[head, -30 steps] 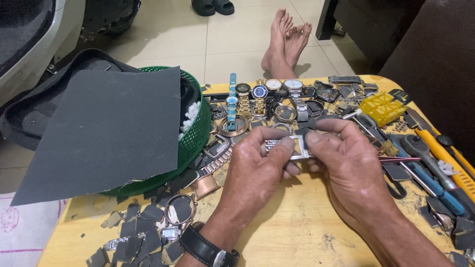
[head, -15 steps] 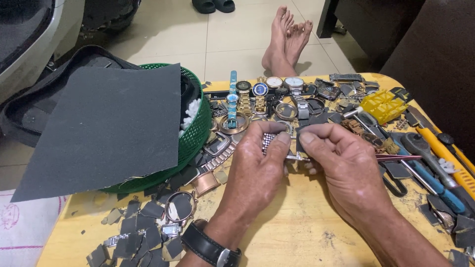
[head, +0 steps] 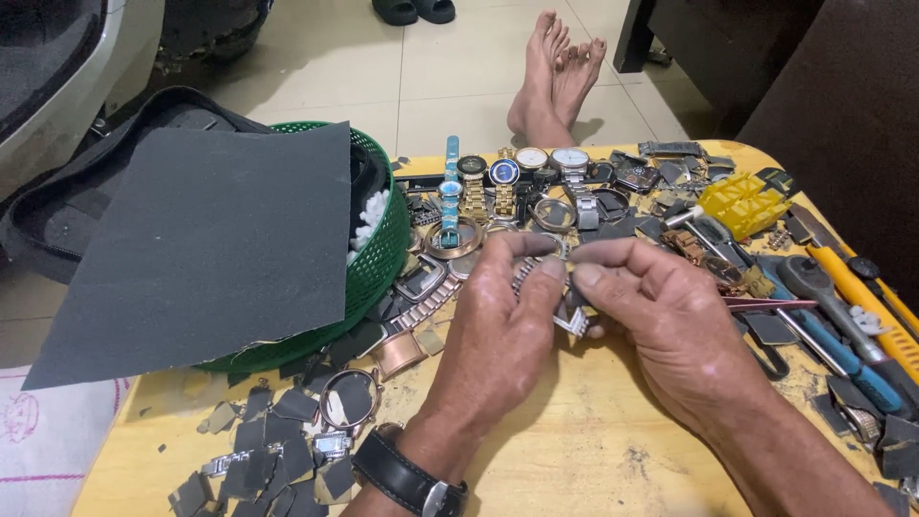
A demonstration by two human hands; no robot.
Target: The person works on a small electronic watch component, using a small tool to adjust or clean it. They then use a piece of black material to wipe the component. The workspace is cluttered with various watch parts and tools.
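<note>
Hands meet over wooden table point(head: 593, 450); left hand point(head: 503, 335) and right hand point(head: 670, 321) both pinch a metal watch bracelet point(head: 565, 311) between thumb and fingertips; bracelet's long axis runs left-right between them, left hand slightly nearer; watches point(head: 517, 177) lie beyond.

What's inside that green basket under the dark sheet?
Only some white stuff shows at the rim of the green basket. The dark sheet lies over the top and covers the rest, so what else is inside cannot be seen.
</note>
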